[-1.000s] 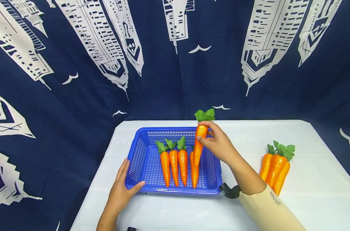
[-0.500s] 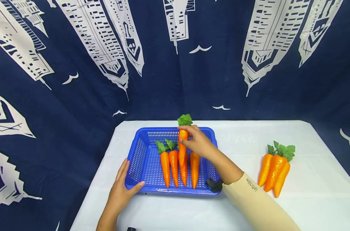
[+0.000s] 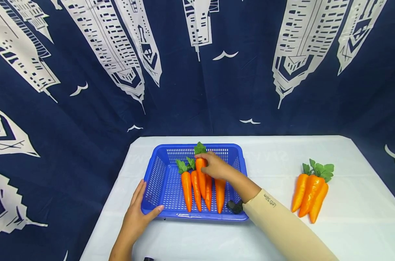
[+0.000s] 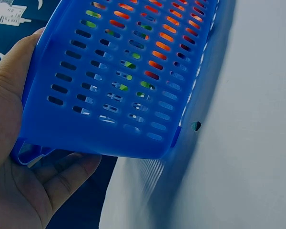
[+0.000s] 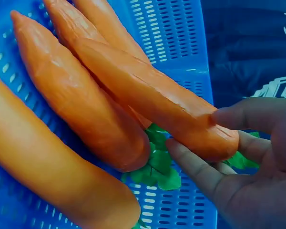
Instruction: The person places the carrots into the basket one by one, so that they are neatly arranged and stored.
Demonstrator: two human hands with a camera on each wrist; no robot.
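Observation:
In the head view a blue perforated plastic basket [image 3: 171, 190] sits on the table with several orange carrots [image 3: 186, 190] laid side by side, leaves toward the far wall. My right hand [image 3: 217, 167] pinches one more carrot [image 3: 200, 175] near its leafy top, thumb on one side and fingers on the other. The right wrist view shows this held carrot [image 5: 157, 95] slanting over its neighbours, its tip across another carrot. My left hand [image 3: 137, 217] holds the basket's near left corner, thumb at the front rim and fingers along the left side; the left wrist view shows fingers [image 4: 71, 179] below the rim.
Three leafy carrots [image 3: 312, 194] lie together on the white-covered table [image 3: 269, 235], right of the basket. A dark blue curtain [image 3: 200, 98] with white building prints hangs behind. A small black object [image 3: 148, 259] shows at the bottom edge.
My right hand has carried its carrot leftward from the basket's right side and lowered it among the others near the middle. The left hand and basket have stayed put.

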